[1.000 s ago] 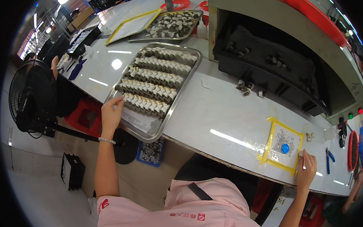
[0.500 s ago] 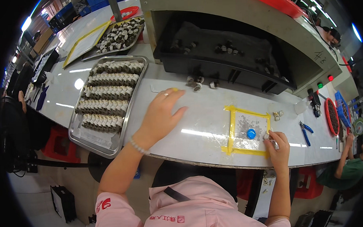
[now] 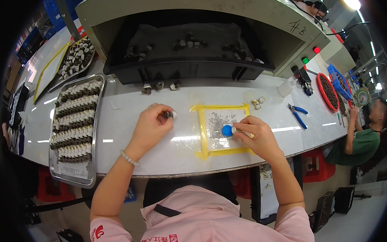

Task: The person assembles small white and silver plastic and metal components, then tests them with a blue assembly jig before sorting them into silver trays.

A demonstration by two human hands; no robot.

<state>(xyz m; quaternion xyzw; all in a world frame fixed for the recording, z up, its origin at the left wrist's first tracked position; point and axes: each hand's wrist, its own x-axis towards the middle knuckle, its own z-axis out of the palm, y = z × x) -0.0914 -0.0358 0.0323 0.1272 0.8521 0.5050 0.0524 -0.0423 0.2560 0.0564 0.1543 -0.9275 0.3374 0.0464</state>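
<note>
My left hand (image 3: 153,126) is closed in a pinch on a small dark part with a white end (image 3: 171,115), held over the white table left of the taped sheet. My right hand (image 3: 260,138) is closed around a small whitish piece (image 3: 234,130); most of it is hidden by the fingers. The tip of that piece is at the right edge of a round blue cap (image 3: 227,131). The cap sits on a sheet (image 3: 215,148) framed by yellow tape, with grey specks beside it.
A metal tray (image 3: 96,167) holds rows of white-and-dark parts at left. Several loose parts (image 3: 159,86) lie before a black bin (image 3: 191,70). Small whitish pieces (image 3: 257,103), a bottle (image 3: 287,88), blue pliers (image 3: 297,115) and a red basket (image 3: 327,91) are at right.
My left hand has closed on a dark-and-white part and moved nearer me. My right hand has brought its whitish piece left to the blue cap. The view has shifted rightward.
</note>
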